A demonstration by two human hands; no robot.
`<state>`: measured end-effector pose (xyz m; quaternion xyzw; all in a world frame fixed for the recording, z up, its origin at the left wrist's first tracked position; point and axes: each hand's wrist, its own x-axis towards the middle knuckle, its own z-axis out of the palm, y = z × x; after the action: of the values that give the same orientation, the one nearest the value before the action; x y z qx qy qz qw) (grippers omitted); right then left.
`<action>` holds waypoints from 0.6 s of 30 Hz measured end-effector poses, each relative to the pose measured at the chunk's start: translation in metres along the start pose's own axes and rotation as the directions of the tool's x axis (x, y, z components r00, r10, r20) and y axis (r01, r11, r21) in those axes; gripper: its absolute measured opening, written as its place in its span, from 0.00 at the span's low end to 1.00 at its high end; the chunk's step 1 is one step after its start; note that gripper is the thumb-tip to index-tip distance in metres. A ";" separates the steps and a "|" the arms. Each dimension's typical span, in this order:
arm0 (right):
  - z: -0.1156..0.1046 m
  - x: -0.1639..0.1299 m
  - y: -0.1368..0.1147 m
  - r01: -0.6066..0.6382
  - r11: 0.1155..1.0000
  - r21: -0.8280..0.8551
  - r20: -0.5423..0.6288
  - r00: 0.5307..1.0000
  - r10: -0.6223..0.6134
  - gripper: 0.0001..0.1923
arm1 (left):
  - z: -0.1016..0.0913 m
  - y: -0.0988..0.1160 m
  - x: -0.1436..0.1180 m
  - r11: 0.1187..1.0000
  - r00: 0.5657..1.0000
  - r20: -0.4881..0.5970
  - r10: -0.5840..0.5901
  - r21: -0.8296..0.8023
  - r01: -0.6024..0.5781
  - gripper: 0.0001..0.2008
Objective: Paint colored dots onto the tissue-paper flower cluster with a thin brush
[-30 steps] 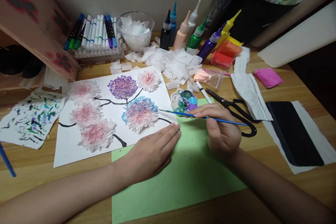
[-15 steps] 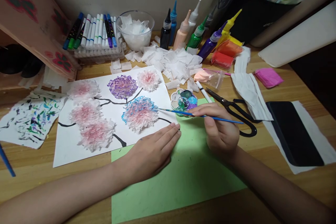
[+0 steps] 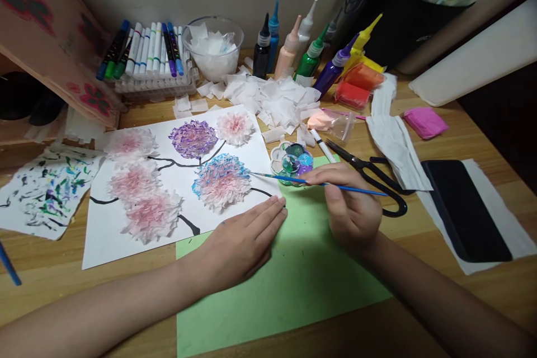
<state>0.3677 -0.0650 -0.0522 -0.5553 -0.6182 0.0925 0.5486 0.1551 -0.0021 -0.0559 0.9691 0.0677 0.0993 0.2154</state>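
The right hand [image 3: 350, 210] pinches a thin blue-handled paintbrush [image 3: 319, 183], its tip touching the blue-edged tissue-paper flower [image 3: 221, 180] on the white sheet [image 3: 100, 243] mid-table, while the left hand [image 3: 241, 240] lies open and flat on the sheet's near edge; colouring the petals looks in hand, calling for light dabs.

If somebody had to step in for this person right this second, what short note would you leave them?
Right hand: grip shut on the blue paintbrush, tip at the right edge of the blue-edged tissue flower.
Left hand: open, flat, pressing the white sheet's lower right corner over the green paper.
Paint palette sits just behind the brush; scissors to its right.
Done: one flower edged purple, one partly edged blue.
Left: the other flowers, four by my count, show only pink.
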 end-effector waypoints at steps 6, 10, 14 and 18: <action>-0.018 0.013 0.007 0.076 0.997 -0.002 -0.367 0.928 -0.071 0.11 | 0.000 0.000 -0.001 1.000 1.000 0.012 -0.004 0.010 0.004 0.25; -0.029 0.017 0.016 0.021 0.996 -0.085 -0.431 0.901 -0.056 0.12 | 0.000 0.000 -0.001 0.999 1.000 0.009 -0.006 0.038 0.006 0.24; -0.033 0.015 0.022 0.084 0.981 -0.176 -0.398 0.905 -0.149 0.12 | -0.001 0.000 0.000 0.999 1.000 0.007 0.000 0.048 0.000 0.24; -0.034 0.013 0.024 0.118 0.959 -0.256 -0.341 0.918 -0.204 0.11 | -0.001 0.000 0.000 0.999 1.000 0.004 0.007 0.048 -0.007 0.23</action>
<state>0.4109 -0.0623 -0.0494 -0.5694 -0.5563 -0.1299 0.5911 0.1552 -0.0014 -0.0548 0.9744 0.0663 0.0967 0.1918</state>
